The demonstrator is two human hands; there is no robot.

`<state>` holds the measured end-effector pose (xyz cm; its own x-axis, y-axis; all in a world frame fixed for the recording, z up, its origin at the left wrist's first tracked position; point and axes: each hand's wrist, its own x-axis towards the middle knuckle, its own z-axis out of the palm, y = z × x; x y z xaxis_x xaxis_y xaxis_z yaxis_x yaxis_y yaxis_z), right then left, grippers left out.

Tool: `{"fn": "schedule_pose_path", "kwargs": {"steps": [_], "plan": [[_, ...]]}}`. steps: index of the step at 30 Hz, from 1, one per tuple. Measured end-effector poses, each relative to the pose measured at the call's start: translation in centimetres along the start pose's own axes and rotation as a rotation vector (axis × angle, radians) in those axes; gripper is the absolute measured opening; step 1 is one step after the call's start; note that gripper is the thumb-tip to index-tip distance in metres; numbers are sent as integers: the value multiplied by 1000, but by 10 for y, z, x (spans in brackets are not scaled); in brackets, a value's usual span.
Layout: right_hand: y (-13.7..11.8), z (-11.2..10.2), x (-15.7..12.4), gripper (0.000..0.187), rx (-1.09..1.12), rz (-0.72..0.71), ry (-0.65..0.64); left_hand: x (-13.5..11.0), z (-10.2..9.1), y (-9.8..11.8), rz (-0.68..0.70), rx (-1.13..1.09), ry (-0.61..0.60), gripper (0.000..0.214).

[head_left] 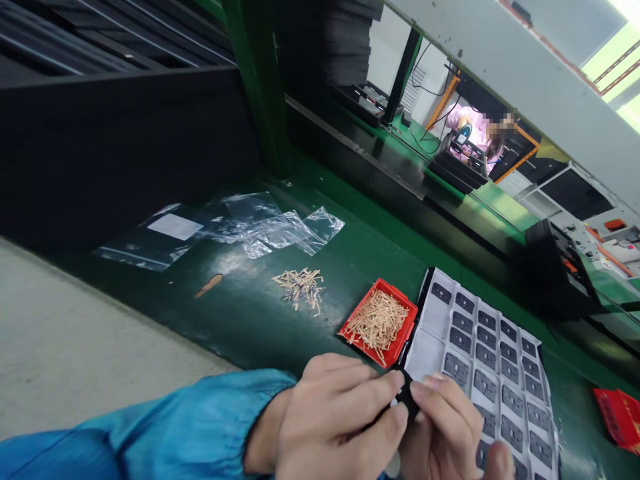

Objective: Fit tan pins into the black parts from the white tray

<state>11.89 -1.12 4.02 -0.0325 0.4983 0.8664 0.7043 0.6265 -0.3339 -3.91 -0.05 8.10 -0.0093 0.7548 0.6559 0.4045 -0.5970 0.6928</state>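
My left hand point(335, 420), in a blue sleeve, and my right hand point(450, 427) meet at the bottom of the view. Both pinch a small black part point(406, 399) between their fingertips. Just beyond them lies a white sheet point(430, 347) with rows of several small black parts. To the left of the sheet sits a red tray point(379, 325) full of thin tan strips. A loose heap of the same strips point(301, 287) lies further left on the green table point(240, 313).
Clear plastic bags point(260, 227) lie at the back of the table. A black wall point(125, 140) stands behind them. Another red tray point(620, 417) is at the right edge. Another person in pink point(475, 130) works far off.
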Motion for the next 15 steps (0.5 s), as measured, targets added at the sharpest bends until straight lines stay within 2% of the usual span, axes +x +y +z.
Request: {"fn": "schedule_pose_path", "kwargs": {"steps": [2, 5, 8, 15], "plan": [[-2, 6, 0, 80, 35, 77, 140, -1, -1, 0, -24, -20, 24, 12], [-2, 13, 2, 75, 48, 86, 243, -2, -3, 1, -48, -38, 28, 13], [0, 14, 3, 75, 11, 81, 213, 0, -3, 1, -51, -44, 23, 13], [0, 14, 13, 63, -24, 36, 153, 5, -6, -1, -43, -39, 29, 17]]}}
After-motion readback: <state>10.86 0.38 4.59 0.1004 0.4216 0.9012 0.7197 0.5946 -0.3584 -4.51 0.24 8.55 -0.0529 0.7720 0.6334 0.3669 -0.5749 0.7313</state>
